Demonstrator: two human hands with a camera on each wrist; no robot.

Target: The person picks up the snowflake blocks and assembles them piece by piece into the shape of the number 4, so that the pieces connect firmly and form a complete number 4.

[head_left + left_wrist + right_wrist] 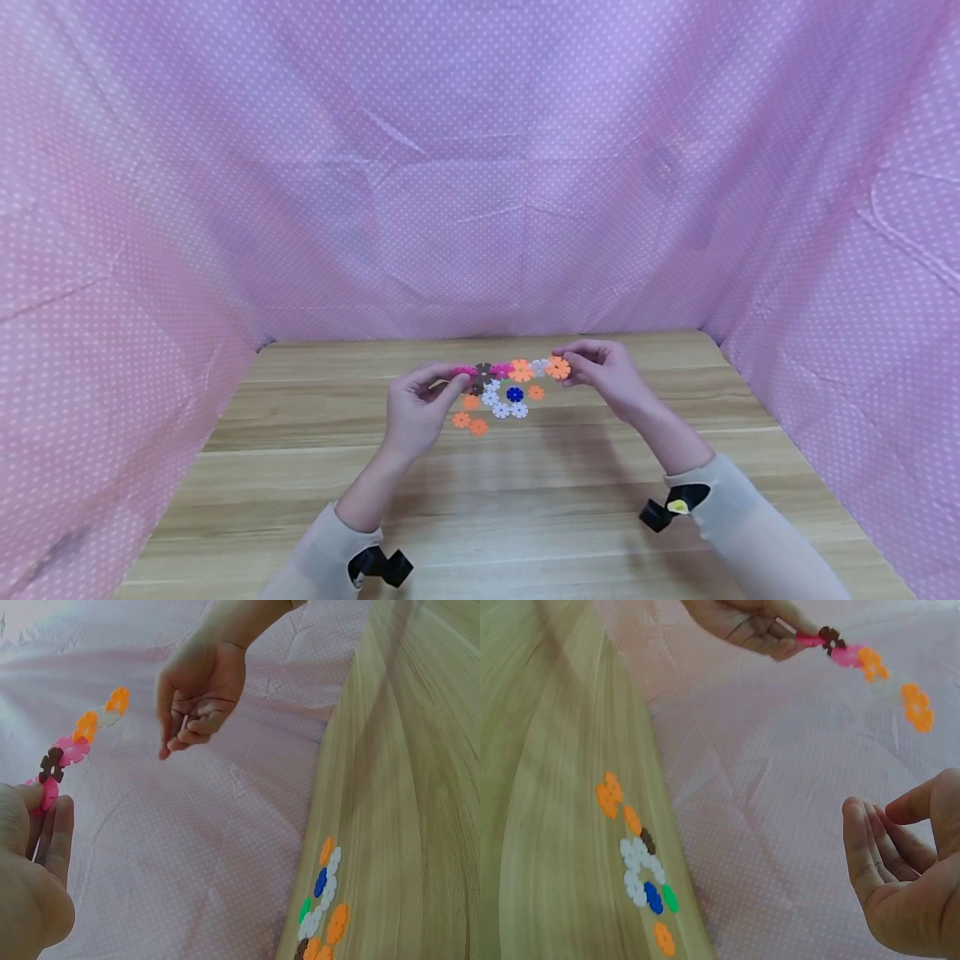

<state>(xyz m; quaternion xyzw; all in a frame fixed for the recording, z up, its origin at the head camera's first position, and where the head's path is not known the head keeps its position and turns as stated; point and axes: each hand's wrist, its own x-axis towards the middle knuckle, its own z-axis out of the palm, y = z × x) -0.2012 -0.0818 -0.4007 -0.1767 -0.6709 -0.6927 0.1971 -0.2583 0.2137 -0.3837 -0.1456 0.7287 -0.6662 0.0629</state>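
Note:
My left hand (415,410) pinches the pink end disc of a chain of interlocking snowflake discs (87,726) between thumb and fingers. From that end the chain runs pink, brown, pink, orange, white and orange, held up above the table. My right hand (617,382) is close beside the chain's far orange disc (917,707). Both wrist views show a gap between this disc and the right hand's fingers, which are loosely bent with nothing between them.
Below the hands, loose discs lie grouped on the wooden table (525,508): several white discs (500,411), several orange discs (478,427), a blue disc (514,394), a green disc (670,898) and a brown disc (647,841). Pink dotted cloth (480,208) surrounds the table's back and sides.

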